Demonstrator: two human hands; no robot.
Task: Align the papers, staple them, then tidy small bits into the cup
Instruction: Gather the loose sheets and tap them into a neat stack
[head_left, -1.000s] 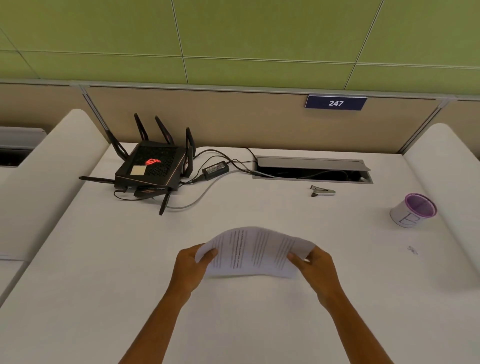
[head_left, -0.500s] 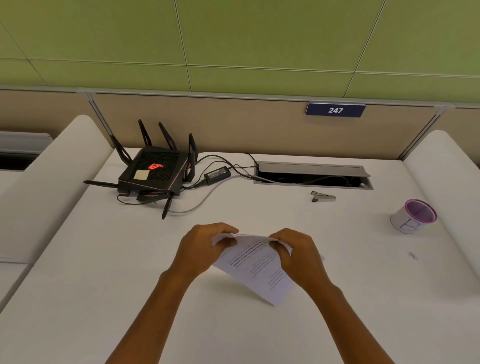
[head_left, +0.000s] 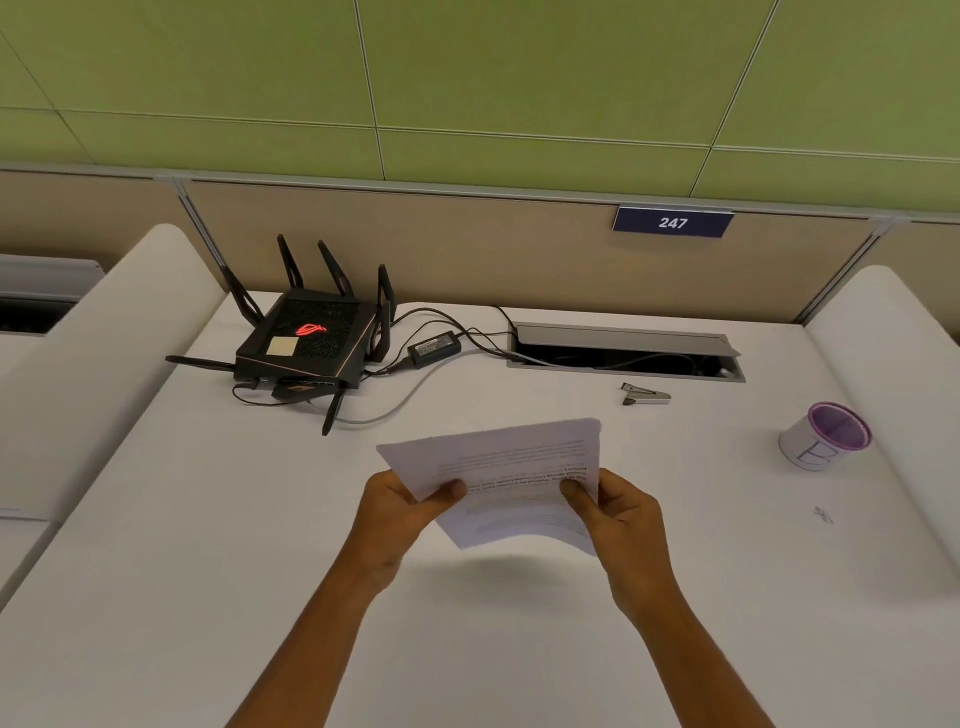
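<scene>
A thin stack of printed white papers (head_left: 509, 478) hangs above the white desk (head_left: 208, 545), held at both sides. My left hand (head_left: 400, 514) grips its left edge, thumb on top. My right hand (head_left: 618, 514) grips the right edge the same way. The sheets tilt with their far edge raised. A small grey stapler (head_left: 645, 395) lies farther back on the desk, right of centre. A white cup with a purple rim (head_left: 826, 437) stands at the right. A tiny dark bit (head_left: 822, 514) lies on the desk in front of the cup.
A black router with several antennas (head_left: 311, 338) sits at the back left, with a power brick (head_left: 434, 345) and cables running to an open cable slot (head_left: 623, 353). White dividers flank the desk left (head_left: 104, 353) and right (head_left: 893, 374).
The papers were turned and hung downward under both hands half a second ago; now they are lifted flat-side up with hands at the left and right edges.
</scene>
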